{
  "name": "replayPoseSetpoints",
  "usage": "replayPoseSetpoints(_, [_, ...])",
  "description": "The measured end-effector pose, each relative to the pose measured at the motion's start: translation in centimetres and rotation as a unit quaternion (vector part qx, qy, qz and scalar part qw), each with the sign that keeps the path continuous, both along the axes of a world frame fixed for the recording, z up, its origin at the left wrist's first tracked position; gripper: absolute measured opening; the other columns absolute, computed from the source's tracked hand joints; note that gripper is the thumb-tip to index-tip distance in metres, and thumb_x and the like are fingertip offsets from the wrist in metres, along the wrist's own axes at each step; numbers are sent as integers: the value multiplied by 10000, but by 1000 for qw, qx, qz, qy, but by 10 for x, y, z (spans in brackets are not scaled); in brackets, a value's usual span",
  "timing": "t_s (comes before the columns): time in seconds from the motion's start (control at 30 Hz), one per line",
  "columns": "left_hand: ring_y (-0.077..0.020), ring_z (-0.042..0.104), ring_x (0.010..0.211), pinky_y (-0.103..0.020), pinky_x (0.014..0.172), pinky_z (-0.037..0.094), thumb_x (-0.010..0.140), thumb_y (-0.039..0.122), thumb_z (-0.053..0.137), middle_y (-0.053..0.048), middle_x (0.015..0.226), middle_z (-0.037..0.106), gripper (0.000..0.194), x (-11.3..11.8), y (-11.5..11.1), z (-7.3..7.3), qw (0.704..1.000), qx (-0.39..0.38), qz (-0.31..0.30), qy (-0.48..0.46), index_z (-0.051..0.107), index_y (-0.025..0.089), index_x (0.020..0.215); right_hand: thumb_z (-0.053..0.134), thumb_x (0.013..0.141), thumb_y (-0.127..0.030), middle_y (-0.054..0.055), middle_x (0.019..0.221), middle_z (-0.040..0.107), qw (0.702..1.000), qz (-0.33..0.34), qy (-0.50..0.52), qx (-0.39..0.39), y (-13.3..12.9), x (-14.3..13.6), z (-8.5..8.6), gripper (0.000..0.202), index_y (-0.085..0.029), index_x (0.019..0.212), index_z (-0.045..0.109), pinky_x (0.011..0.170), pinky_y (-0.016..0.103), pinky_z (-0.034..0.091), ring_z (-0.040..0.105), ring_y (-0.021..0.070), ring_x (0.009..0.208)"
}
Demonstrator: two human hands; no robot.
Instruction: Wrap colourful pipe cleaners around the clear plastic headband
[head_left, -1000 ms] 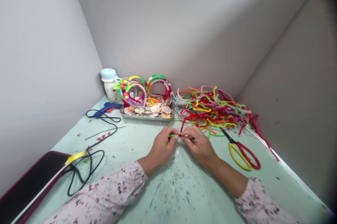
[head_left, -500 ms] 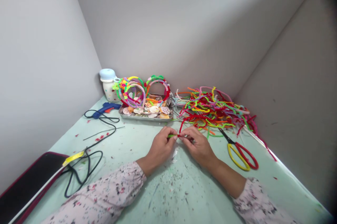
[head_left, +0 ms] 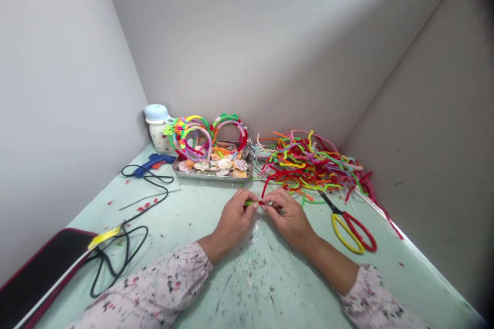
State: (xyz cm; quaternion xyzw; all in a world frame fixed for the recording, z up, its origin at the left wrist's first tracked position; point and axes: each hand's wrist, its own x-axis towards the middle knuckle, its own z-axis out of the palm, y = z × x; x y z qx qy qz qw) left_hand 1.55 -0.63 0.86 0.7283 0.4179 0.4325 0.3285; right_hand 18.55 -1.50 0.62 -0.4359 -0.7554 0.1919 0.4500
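Observation:
Near the middle of the table, my left hand [head_left: 237, 217] pinches a short green pipe cleaner [head_left: 248, 203], mostly covered by the fingers. Facing it, my right hand [head_left: 286, 215] is closed in a pinch on a red pipe cleaner [head_left: 264, 188]. The red one stands up from between the fingertips, its lower end at the tip of the green one. Fingertips of both hands almost meet there, and the exact join is too small to make out. Beyond the right hand lies a loose heap of coloured pipe cleaners [head_left: 309, 161].
Scissors [head_left: 353, 228] with red and yellow handles lie to the right. A metal tray [head_left: 212, 176] of shells and fuzzy headbands [head_left: 196, 143] stands at the back. Leftward are a blue glue gun [head_left: 154, 163] with dark cord, a lidded cup [head_left: 158, 131] and a black flat device [head_left: 50, 262].
Both hands keep their pinch at the same spot, with only a slight shift of the fingers. The whole view has moved slightly.

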Motion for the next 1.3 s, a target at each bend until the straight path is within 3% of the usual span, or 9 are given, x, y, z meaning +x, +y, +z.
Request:
replayPoseSetpoints(0.43, [-151,521,792,-251,722,386,827,174,483,-15,801,546,103,1,1,3,1000,8,0,-3,585,172,827,561,846,-214,47,896,583,1000,-5,15,-5,0,-2,1,98,-213,895,646,643,270,470,561,167,810])
replayPoseSetpoints(1.3, [-164,523,801,-262,724,392,832,186,476,-27,814,550,118,1,-1,4,1000,16,2,-5,594,180,837,568,831,-215,53,873,615,1000,-19,16,-2,-1,-2,5,118,-215,877,677,654,283,489,590,179,808])
